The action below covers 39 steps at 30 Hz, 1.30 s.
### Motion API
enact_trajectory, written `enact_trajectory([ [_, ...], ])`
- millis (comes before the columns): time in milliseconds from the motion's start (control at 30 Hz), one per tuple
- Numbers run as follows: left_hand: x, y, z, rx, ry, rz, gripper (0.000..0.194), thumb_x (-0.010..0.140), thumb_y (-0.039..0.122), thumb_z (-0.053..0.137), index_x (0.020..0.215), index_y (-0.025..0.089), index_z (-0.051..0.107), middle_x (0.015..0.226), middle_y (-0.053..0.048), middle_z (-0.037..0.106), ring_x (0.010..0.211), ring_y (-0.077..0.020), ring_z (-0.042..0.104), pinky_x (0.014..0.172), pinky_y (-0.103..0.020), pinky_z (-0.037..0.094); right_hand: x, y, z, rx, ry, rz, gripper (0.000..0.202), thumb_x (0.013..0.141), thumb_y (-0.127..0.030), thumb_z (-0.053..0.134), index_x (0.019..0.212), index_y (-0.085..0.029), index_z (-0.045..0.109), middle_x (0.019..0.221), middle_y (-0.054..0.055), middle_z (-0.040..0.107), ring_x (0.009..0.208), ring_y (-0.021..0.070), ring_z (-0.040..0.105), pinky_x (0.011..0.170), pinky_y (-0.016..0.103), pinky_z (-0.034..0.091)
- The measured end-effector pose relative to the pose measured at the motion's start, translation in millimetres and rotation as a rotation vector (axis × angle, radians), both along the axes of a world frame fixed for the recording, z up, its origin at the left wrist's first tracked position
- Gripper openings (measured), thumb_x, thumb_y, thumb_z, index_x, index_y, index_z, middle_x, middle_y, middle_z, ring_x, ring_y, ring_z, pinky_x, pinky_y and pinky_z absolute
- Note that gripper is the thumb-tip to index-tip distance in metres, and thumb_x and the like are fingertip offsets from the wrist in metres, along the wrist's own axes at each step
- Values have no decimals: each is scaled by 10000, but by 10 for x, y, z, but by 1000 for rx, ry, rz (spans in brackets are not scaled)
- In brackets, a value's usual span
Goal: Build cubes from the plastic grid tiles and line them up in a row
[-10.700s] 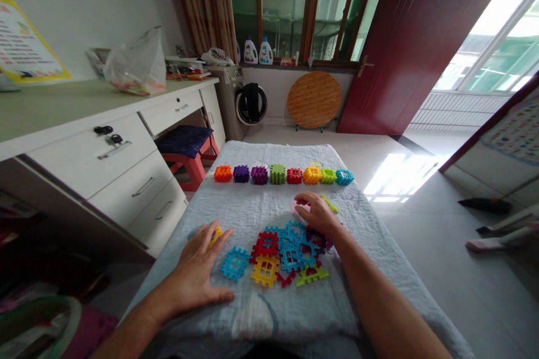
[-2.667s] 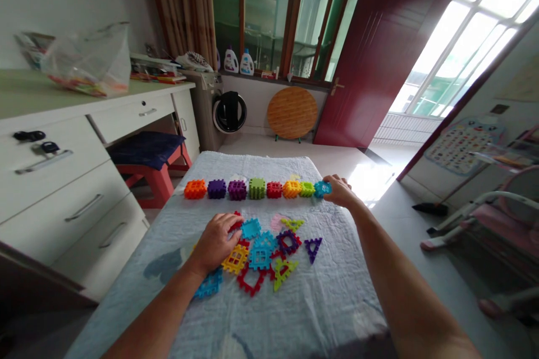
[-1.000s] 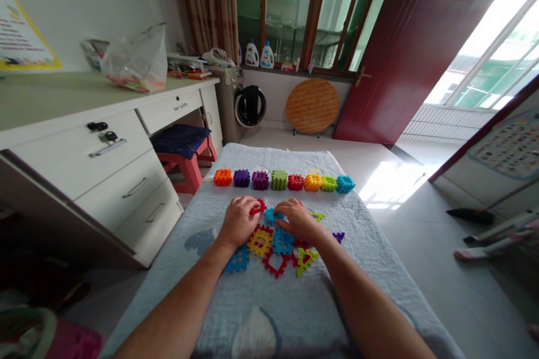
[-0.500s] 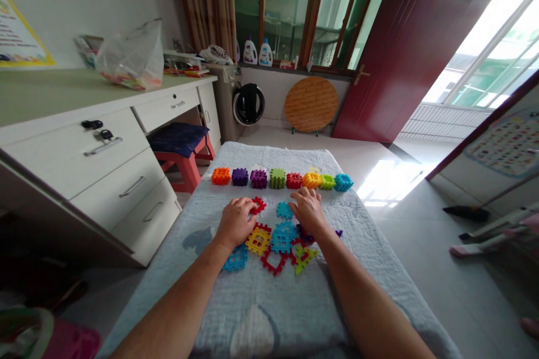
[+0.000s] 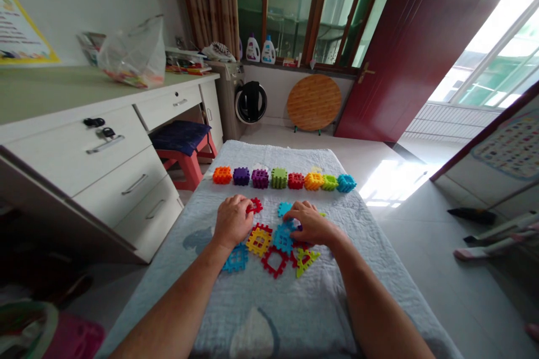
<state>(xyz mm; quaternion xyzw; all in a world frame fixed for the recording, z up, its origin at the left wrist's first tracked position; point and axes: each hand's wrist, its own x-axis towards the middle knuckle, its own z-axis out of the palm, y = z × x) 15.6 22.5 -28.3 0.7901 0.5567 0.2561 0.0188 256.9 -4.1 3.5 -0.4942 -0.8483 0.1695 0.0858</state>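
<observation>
My left hand [image 5: 233, 221] is closed, its thumb and fingertips pinching the edge of a small red interlocking tile [image 5: 255, 205]. My right hand [image 5: 309, 222] reaches over the loose pieces with fingers bent and apart, partly covering a large blue square tile [image 5: 283, 237]. A smaller blue tile [image 5: 285, 210] lies at its fingertips. Below the hands are a yellow tile [image 5: 258, 241] on a red one, a red open square frame [image 5: 274, 261], a lime green triangle [image 5: 306, 261] and another blue tile [image 5: 236, 258]. Purple pieces beneath my right hand are mostly hidden.
A row of several assembled cubes, including a green one [image 5: 278, 178], runs across the far part of the cloth-covered table [image 5: 236, 314]. To the left stand a white desk [image 5: 118, 162] and a pink stool [image 5: 190, 165] with a dark cushion.
My right hand has shifted from the small blue tile toward the large blue one, turning inward. A lime piece now shows beyond it. My left hand still holds the red tile, slightly further left.
</observation>
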Motion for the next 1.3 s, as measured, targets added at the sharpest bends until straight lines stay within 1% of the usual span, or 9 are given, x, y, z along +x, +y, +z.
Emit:
enact_trajectory([
  [133, 11, 0, 3, 7, -15, -8, 150, 746, 159, 554, 846, 216, 651, 942, -63, 642, 928, -242, 577, 874, -373, 428, -19, -22, -5, -11, -35, -6, 345, 680, -215, 682, 1024, -236, 672, 993, 62, 545, 970, 239, 433, 885, 379, 343],
  [267, 24, 0, 11, 6, -29, -28, 152, 746, 162, 557, 850, 217, 654, 937, -58, 653, 927, -237, 580, 874, -376, 434, 4, -2, -14, 2, 90, 23, 330, 647, -143, 666, 972, -197, 640, 996, 54, 549, 956, 211, 457, 867, 343, 371],
  [400, 24, 12, 10, 3, -54, -40, 164, 732, 156, 560, 849, 221, 655, 949, -51, 661, 931, -233, 583, 878, -376, 435, 73, 45, -15, -160, 339, 50, 207, 665, -95, 610, 853, -179, 583, 785, -19, 544, 708, 114, 477, 670, 235, 395],
  [533, 22, 23, -2, 14, -58, -51, 163, 743, 170, 556, 862, 219, 655, 955, -54, 658, 934, -237, 582, 879, -377, 435, 150, 117, -44, -275, 591, -25, 105, 711, -191, 623, 777, -183, 542, 626, -65, 447, 562, 80, 390, 521, 201, 319],
  [667, 23, 31, -19, 4, -61, -54, 157, 745, 181, 558, 862, 223, 654, 946, -50, 654, 936, -238, 582, 881, -370, 436, 170, 197, -116, -89, 714, -218, 135, 734, -267, 612, 765, -200, 500, 632, -56, 444, 558, 94, 388, 519, 220, 326],
  [800, 23, 30, -29, 3, -65, -66, 173, 751, 187, 554, 890, 213, 654, 963, -55, 650, 951, -241, 576, 893, -372, 432, 142, 222, -172, 299, 560, -382, 43, 765, -199, 546, 767, -206, 504, 767, 7, 523, 717, 149, 479, 675, 266, 398],
  [867, 22, 28, -29, 2, -58, -72, 178, 749, 187, 559, 897, 207, 656, 970, -60, 649, 956, -244, 574, 896, -375, 433, 136, 211, -187, 373, 406, -385, 48, 766, -158, 526, 772, -205, 525, 839, 36, 540, 828, 182, 492, 775, 299, 397],
  [1033, 20, 25, -28, 9, -55, -73, 166, 751, 186, 572, 893, 218, 652, 969, -55, 648, 956, -238, 579, 897, -369, 435, 153, 166, -200, 217, 118, -299, 112, 718, -233, 649, 812, -213, 592, 946, 43, 563, 943, 223, 467, 840, 348, 352],
  [1300, 14, 43, -57, 10, -51, -74, 167, 753, 200, 583, 902, 200, 659, 965, -61, 647, 951, -237, 578, 899, -367, 437, 165, 161, -223, 168, 74, -379, 342, 697, -350, 700, 990, -209, 592, 1003, 56, 607, 973, 247, 477, 835, 359, 321],
])
